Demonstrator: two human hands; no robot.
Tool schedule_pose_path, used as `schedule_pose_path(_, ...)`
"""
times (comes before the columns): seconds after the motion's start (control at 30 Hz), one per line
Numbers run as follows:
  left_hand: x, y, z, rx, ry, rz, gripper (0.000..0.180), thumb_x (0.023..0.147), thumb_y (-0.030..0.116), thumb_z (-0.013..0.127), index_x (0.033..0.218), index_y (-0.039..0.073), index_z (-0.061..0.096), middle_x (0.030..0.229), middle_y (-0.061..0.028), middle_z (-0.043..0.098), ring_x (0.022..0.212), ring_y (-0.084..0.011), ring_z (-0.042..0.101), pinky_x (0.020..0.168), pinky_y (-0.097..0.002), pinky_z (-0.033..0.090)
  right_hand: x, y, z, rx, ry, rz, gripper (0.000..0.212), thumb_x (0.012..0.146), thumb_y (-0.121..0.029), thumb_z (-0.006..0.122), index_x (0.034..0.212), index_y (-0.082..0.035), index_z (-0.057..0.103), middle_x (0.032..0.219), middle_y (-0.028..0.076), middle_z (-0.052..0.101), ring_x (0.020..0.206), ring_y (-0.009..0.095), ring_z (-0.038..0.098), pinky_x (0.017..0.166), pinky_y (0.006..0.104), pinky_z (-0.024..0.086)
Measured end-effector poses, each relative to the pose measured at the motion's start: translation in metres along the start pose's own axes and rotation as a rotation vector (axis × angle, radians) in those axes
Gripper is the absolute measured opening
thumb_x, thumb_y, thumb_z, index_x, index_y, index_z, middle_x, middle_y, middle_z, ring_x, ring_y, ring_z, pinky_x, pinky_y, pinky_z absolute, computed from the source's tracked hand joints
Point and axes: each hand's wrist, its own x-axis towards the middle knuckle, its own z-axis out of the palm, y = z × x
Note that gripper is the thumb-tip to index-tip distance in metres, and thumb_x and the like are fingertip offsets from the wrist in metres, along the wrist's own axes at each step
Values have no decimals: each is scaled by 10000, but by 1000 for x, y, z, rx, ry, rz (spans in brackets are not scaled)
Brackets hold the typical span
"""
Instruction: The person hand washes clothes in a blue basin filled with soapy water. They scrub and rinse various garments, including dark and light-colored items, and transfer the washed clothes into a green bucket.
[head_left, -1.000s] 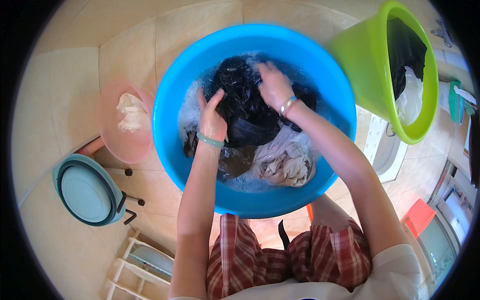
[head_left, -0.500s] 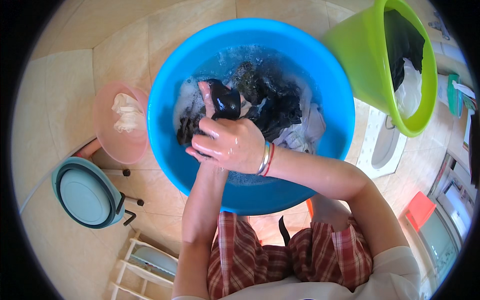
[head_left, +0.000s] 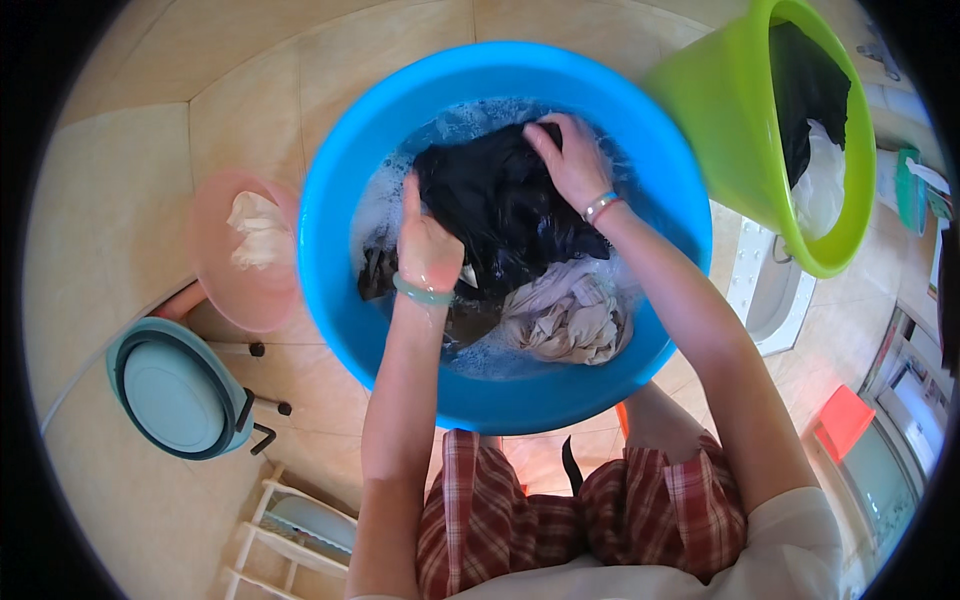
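Note:
A wet black garment [head_left: 500, 205] is spread out above the soapy water in a large blue tub [head_left: 335, 330]. My right hand [head_left: 578, 165] grips its far right edge, thumb on top of the cloth. My left hand [head_left: 430, 245] is at its left side, palm turned up and thumb along the edge; its fingers go under the cloth and are hidden. Nearer to me, a crumpled pale garment [head_left: 570, 315] lies partly out of the water. Some dark brown cloth [head_left: 377, 272] shows at the tub's left side.
A green bucket [head_left: 715, 130] holding black and white cloth stands at the far right. Left of the tub are a pink basin [head_left: 240, 310] with pale cloth and a folded grey-blue basin [head_left: 175, 395]. A squat toilet [head_left: 780, 300] lies at right, a white rack [head_left: 285, 540] at lower left.
My hands were together over a bunched dark cloth; now they are apart with the black garment spread between them. The right hand moved far right, and the pale garment shows more.

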Motion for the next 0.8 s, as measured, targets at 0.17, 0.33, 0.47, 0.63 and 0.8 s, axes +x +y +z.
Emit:
schedule_pose_path(0.17, 12, -12, -22, 181, 53, 136, 604, 1009, 325, 501, 1535, 235, 217, 1540, -61, 309, 1380, -272, 351, 1145, -451, 288, -20, 12, 8, -283, -261, -262, 468, 810, -92, 618, 1271, -79, 538, 1169, 229, 590, 1053, 421, 581, 873, 481, 507)
schedule_pose_path(0.33, 10, -9, -16, 326, 49, 167, 657, 973, 257, 581, 1531, 259, 233, 1498, -64, 363, 1304, -271, 428, 1108, -470, 339, -44, -50, 7, 146, -220, -363, 336, 791, -144, 683, 1087, -15, 588, 1060, 206, 617, 931, 394, 617, 814, 473, 513)
schedule_pose_path(0.47, -12, -4, 12, 188, 14, 93, 707, 951, 177, 605, 1518, 267, 191, 1260, -151, 535, 1091, -285, 581, 910, -435, 532, -110, -116, -25, 138, -479, -696, 296, 672, -99, 699, 930, -118, 557, 906, 57, 502, 778, 212, 624, 585, 321, 542)
schedule_pose_path(0.63, -15, 13, -13, -34, -149, -168, 462, 1012, 335, 486, 1376, 56, 426, 1217, -116, 575, 1093, -226, 592, 939, -394, 518, -110, -157, -24, 233, -221, -796, 204, 732, -211, 733, 753, -129, 548, 833, 41, 478, 654, 155, 594, 478, 305, 484)
schedule_pose_path(0.8, 2, -9, -25, -75, -127, -158, 438, 1013, 380, 449, 1294, 49, 505, 1228, -105, 589, 1107, -227, 590, 949, -391, 506, -86, -149, -14, 258, 19, -769, 284, 737, -244, 755, 631, -123, 521, 660, 19, 464, 526, 191, 569, 445, 319, 476)
